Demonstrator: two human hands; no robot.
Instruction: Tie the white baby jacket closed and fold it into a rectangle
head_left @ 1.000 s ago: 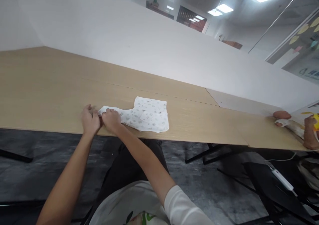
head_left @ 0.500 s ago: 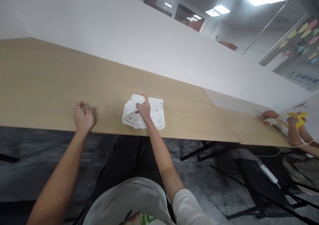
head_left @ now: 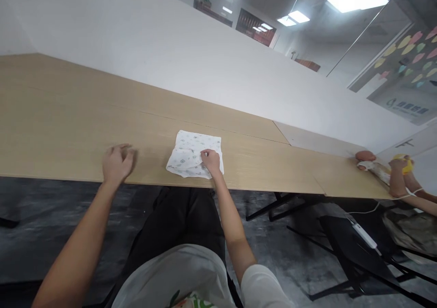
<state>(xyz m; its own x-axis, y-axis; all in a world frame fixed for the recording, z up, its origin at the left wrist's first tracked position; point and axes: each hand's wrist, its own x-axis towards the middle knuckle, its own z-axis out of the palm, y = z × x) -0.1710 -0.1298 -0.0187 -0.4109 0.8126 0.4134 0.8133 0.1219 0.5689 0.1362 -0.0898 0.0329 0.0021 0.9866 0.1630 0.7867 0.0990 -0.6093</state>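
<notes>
A folded white cloth [head_left: 193,140] with small printed figures lies on the table, its near left side a little rumpled. My right hand [head_left: 210,161] is on the right part of it, thumb and fingers pinched together at a fold. Whether it is a garment or a plain cloth I cannot tell. Well to the left, my left hand [head_left: 118,166] hovers over the table near its front edge. Its fingers are loosely bent, the thumb apart, nothing between them, and slightly blurred.
The long wooden table [head_left: 85,117] runs along a white wall [head_left: 136,35]. At the far right another person's hands [head_left: 398,176] hold a yellow item [head_left: 404,163], beside a reddish-brown round object [head_left: 365,155]. A black folding chair [head_left: 351,244] stands below, with a white power strip [head_left: 364,236] on it.
My right hand has moved right and nearer over the cloth, from spread fingers to a pinch. The cloth's raised left part now lies flatter. My left hand's fingers have loosened.
</notes>
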